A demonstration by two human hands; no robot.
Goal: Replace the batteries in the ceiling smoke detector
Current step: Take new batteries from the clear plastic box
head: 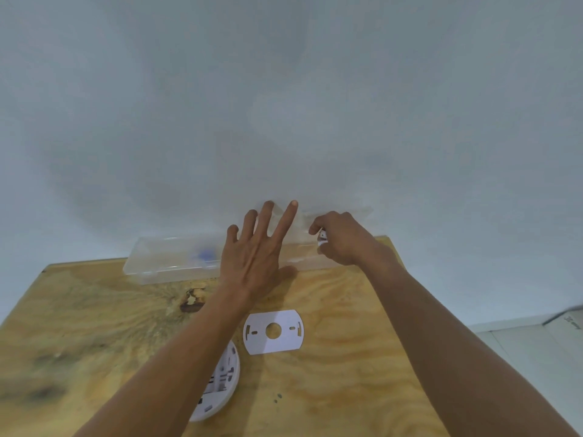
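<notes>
Left hand (252,257), fingers spread, steadies the clear plastic case (176,260) at the surface's far edge while right hand (340,238) pinches a small battery (322,237); opened smoke detector (220,383) lies near the front edge.

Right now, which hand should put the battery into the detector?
Probably the right hand: it already pinches a small battery-like item. The left hand is spread on the clear box, and its arm covers the detector.
</notes>
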